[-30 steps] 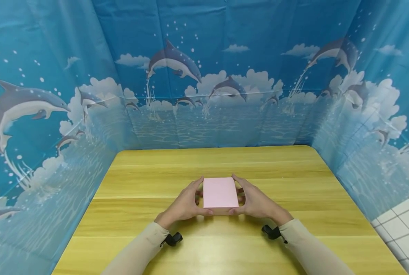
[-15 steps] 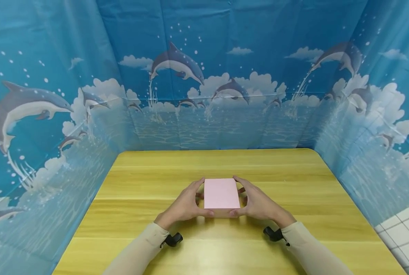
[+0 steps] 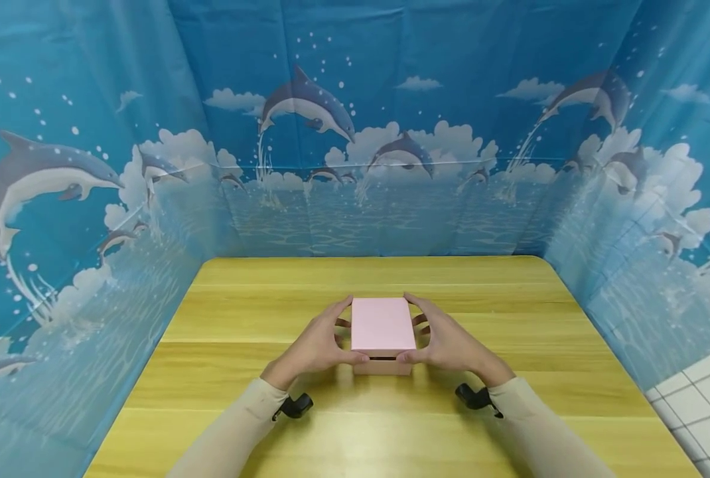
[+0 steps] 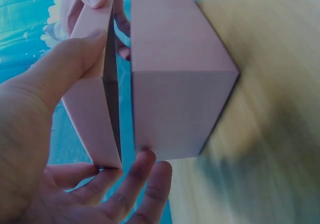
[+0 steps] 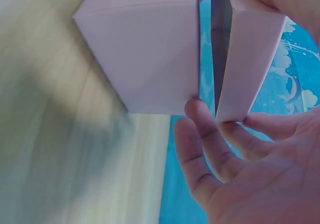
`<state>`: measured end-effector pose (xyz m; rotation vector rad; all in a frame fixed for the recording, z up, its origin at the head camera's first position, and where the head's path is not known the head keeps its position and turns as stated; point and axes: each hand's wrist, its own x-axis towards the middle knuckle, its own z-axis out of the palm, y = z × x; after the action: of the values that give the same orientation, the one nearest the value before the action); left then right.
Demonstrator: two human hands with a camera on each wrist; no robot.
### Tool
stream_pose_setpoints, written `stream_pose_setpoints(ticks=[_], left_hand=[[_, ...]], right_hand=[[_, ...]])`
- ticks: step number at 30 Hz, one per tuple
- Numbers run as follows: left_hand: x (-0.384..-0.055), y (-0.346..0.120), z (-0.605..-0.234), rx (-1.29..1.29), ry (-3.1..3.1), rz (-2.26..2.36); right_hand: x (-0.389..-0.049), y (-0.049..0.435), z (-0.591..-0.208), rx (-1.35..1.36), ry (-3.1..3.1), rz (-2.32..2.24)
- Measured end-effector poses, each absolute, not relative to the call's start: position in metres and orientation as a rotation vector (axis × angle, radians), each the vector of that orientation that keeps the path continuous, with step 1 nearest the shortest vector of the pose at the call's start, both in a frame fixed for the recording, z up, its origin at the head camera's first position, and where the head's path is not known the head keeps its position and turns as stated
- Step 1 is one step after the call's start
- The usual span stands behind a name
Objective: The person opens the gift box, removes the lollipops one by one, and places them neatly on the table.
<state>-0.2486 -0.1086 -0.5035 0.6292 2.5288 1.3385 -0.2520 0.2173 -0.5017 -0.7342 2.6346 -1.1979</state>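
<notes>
A pink box lid (image 3: 382, 323) is lifted a little above its pink box base (image 3: 382, 367), which stands on the table. My left hand (image 3: 319, 342) grips the lid's left side, thumb on the near edge and fingers at the far corner. Opposite it, my right hand (image 3: 447, 338) pinches the lid's right side the same way. In the left wrist view a gap runs between the lid (image 4: 90, 104) and the base (image 4: 182, 109), and the lid's underside looks dark. One fingertip of each hand reaches the base's upper edge. The inside of the base is hidden.
The wooden table (image 3: 259, 285) reaches to a blue dolphin-print curtain (image 3: 355, 219) that encloses the back and both sides. White tiles (image 3: 701, 392) show at the lower right. A small black camera (image 3: 295, 405) sits at the left wrist, another at the right.
Half a second ago the lid sat down on the base. Both hands have since raised it straight up, and a dark gap now shows beneath its near edge.
</notes>
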Motion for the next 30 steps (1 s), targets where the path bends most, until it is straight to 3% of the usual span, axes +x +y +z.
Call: stream_pose_setpoints(ticks=[9,30], left_hand=[[-0.251,-0.117,-0.488,0.564,2.497,1.432],[-0.256,-0.144,-0.478,0.289,2.747,1.537]], right_hand=[[-0.258,0.216,-0.480,-0.699,2.510,-1.345],[-0.284,0.144,-0.467,-0.723,2.488,-1.618]])
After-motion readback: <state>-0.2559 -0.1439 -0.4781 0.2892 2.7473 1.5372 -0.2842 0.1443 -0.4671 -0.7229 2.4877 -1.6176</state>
